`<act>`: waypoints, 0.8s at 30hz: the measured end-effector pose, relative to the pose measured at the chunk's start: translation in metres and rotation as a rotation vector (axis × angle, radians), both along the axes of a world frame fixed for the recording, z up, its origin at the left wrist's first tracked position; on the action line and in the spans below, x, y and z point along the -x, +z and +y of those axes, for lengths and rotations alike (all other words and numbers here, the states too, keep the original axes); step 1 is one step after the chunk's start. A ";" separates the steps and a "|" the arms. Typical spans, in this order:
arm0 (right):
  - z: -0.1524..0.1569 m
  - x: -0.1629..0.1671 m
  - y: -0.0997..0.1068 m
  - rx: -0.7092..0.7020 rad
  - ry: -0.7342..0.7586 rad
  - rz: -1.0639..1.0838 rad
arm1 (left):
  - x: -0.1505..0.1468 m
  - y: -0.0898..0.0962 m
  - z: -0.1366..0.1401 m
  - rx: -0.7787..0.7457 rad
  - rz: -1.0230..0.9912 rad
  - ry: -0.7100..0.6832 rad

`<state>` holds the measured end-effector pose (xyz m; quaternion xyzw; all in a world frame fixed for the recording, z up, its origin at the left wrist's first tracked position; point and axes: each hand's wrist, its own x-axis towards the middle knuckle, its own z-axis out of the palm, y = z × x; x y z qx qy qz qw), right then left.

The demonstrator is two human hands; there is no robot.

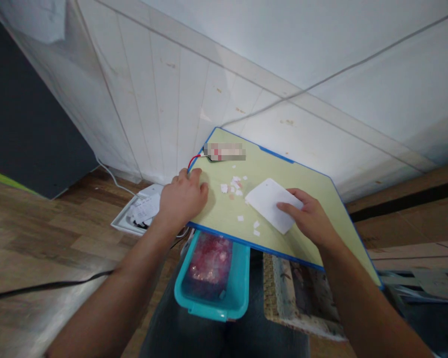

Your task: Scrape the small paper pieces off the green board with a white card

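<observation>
My right hand [310, 215] pinches a white sheet of paper [271, 204] by its right side, thumb on top. The sheet is held over a pale yellow board [298, 174] with a blue rim. My left hand [183, 196] rests at the board's left edge, fingers slightly bent and apart, holding nothing I can see. Between the hands lie several small white paper scraps [236, 185], with a few more nearer the front edge. Beyond my left hand, a flat blurred-out object [226, 152] with a red cord lies on the board.
Under the board's front edge, a turquoise basin [241, 293] holds a reddish plastic-wrapped bundle [211, 266]. Right of it sits a woven basket [269, 288]. A white tray [121, 224] with papers and cables lies left, on the wooden floor [70, 219]. A white wall [194, 79] stands behind.
</observation>
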<state>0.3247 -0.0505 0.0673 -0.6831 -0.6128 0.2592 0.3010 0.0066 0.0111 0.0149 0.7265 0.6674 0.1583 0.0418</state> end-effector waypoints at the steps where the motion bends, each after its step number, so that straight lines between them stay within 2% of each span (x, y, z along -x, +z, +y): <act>1: 0.001 -0.004 -0.001 0.013 -0.020 0.006 | 0.000 0.000 0.000 -0.002 -0.003 -0.002; 5: -0.004 -0.038 0.007 0.212 -0.103 0.059 | 0.000 0.000 0.000 -0.005 -0.013 -0.006; 7: -0.001 -0.043 0.013 0.215 -0.141 0.046 | 0.000 -0.001 0.000 -0.011 -0.018 -0.007; 9: 0.012 -0.031 0.014 0.119 -0.140 0.030 | 0.000 -0.001 0.000 -0.016 -0.022 -0.005; 11: 0.031 -0.008 0.009 0.046 -0.074 0.057 | 0.000 -0.001 0.000 -0.014 -0.021 -0.003; 13: 0.047 0.010 0.000 0.055 -0.031 0.098 | 0.000 -0.001 0.000 -0.005 -0.015 -0.001; 15: 0.053 0.012 -0.006 0.087 -0.049 0.109 | 0.000 0.000 0.000 0.002 -0.012 0.000; 21: 0.017 -0.048 0.002 0.255 -0.150 0.104 | 0.000 0.001 -0.002 -0.005 -0.022 -0.003; 24: 0.020 -0.042 0.002 0.190 -0.161 0.158 | 0.000 0.002 -0.002 0.005 -0.017 0.007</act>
